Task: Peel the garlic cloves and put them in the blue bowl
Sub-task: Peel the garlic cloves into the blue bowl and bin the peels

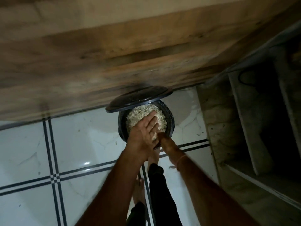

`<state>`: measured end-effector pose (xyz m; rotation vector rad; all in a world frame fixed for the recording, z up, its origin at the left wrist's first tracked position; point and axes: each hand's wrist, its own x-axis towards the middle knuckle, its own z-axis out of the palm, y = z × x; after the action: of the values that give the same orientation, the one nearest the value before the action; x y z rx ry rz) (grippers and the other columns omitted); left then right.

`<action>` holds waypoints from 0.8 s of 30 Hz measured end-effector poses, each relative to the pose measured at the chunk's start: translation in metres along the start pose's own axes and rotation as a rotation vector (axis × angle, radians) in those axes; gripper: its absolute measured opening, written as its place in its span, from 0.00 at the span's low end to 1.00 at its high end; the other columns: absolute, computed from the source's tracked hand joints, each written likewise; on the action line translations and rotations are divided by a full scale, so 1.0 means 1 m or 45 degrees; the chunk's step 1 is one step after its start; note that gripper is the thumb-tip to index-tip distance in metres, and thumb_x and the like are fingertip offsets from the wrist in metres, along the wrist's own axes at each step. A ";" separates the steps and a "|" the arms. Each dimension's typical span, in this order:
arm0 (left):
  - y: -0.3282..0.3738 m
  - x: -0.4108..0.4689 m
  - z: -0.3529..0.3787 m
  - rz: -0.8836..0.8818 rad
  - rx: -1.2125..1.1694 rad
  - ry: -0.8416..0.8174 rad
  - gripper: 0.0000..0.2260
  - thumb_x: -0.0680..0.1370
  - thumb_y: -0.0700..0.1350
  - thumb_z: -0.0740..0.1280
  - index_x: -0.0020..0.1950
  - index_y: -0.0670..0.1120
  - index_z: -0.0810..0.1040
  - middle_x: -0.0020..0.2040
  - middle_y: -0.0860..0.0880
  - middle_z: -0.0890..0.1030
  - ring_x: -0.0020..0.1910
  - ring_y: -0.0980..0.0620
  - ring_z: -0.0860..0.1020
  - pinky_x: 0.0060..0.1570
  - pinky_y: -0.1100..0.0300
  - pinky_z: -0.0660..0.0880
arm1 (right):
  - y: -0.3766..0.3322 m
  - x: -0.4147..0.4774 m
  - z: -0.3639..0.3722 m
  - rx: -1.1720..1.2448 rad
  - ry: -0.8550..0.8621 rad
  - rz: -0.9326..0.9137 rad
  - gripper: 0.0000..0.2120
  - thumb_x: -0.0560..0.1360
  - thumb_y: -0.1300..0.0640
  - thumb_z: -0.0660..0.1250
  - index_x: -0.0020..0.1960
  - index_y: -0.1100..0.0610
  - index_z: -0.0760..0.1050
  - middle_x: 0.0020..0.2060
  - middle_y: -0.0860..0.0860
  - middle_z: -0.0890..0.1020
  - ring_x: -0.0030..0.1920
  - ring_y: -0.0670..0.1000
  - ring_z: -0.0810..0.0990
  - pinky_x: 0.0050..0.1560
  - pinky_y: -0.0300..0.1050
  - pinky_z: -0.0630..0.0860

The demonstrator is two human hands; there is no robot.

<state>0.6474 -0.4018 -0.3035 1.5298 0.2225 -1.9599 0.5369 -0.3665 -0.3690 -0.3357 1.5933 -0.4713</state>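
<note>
A dark round bin stands on the floor against a wooden panel, its lid tipped up at the back. Pale papery garlic peels fill it to the brim. My left hand is spread flat, fingers straight, over the bin's near side. My right hand reaches in from the right, its fingers stretched against the left palm and partly hidden by it. Neither hand holds anything that I can see. No blue bowl and no garlic cloves are in view.
The floor has white tiles with dark double stripes. A wooden panel rises behind the bin. Rough concrete shelves stand at the right. My bare feet and dark trouser legs are below the hands.
</note>
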 end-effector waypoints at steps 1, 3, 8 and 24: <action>0.004 -0.015 0.002 0.056 0.053 0.053 0.15 0.86 0.52 0.60 0.69 0.53 0.80 0.70 0.51 0.78 0.69 0.50 0.73 0.66 0.48 0.68 | -0.009 -0.006 -0.005 -0.127 0.001 -0.075 0.19 0.87 0.46 0.58 0.75 0.50 0.73 0.68 0.55 0.79 0.62 0.54 0.80 0.52 0.35 0.78; 0.005 -0.045 0.005 0.180 0.309 0.220 0.08 0.85 0.49 0.64 0.64 0.54 0.78 0.70 0.48 0.76 0.67 0.47 0.75 0.65 0.51 0.71 | -0.018 -0.034 -0.015 -0.119 0.012 -0.235 0.19 0.86 0.46 0.60 0.76 0.49 0.73 0.70 0.55 0.78 0.68 0.56 0.77 0.52 0.35 0.77; -0.020 -0.136 0.022 0.449 0.905 0.186 0.19 0.85 0.50 0.65 0.76 0.50 0.74 0.76 0.48 0.72 0.73 0.46 0.72 0.72 0.53 0.70 | -0.035 -0.180 -0.040 -0.052 0.005 -0.432 0.15 0.88 0.52 0.58 0.70 0.50 0.77 0.59 0.43 0.81 0.58 0.37 0.79 0.47 0.20 0.71; -0.213 -0.378 0.170 1.168 2.043 -0.544 0.16 0.83 0.51 0.68 0.71 0.53 0.78 0.69 0.53 0.79 0.68 0.54 0.76 0.61 0.64 0.68 | 0.056 -0.482 -0.266 -0.146 0.892 -0.849 0.16 0.85 0.39 0.57 0.68 0.41 0.75 0.62 0.39 0.79 0.63 0.37 0.77 0.64 0.46 0.78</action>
<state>0.4346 -0.1772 0.0453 1.3464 -2.2221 -1.4061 0.3142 -0.0577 0.0332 -0.8700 2.1780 -1.0967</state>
